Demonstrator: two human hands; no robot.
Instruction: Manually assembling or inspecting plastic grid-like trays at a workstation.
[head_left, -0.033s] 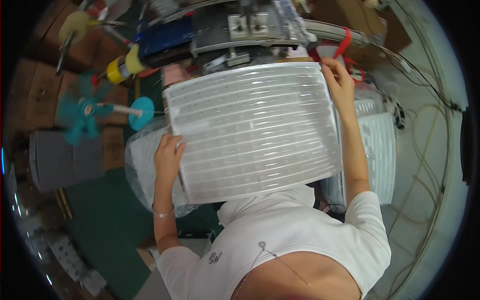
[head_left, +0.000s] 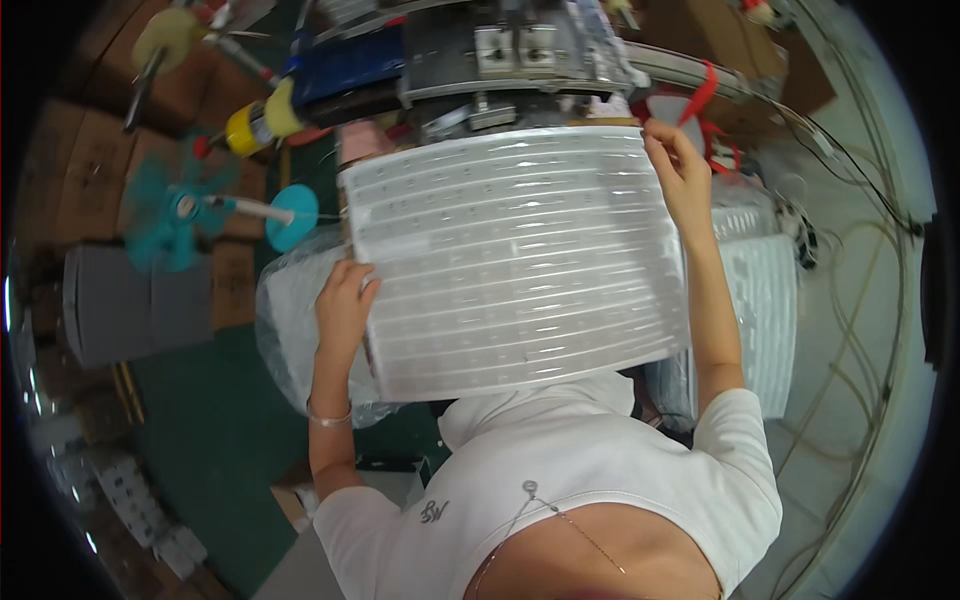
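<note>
A wide white, ribbed plastic tray (head_left: pixel 520 270) lies before me, with long shiny rows running across it and small marks in its far rows. My left hand (head_left: pixel 346 300) holds its left edge, fingers bent and the thumb against the rim. At the far right corner, my right hand (head_left: pixel 684 180) pinches the tray's edge between thumb and fingers. The undersides of both grips are hidden.
Beyond the tray stands a metal machine (head_left: pixel 480 75). A turquoise fan (head_left: pixel 186 207) with blurred blades is at the left, near a bagged white bundle (head_left: pixel 295 325). More ribbed trays (head_left: pixel 765 320) lie to the right. Cables (head_left: pixel 850 170) run along the far right.
The whole view has shifted slightly. Both hands keep their places on the tray, and I see no clear movement of it.
</note>
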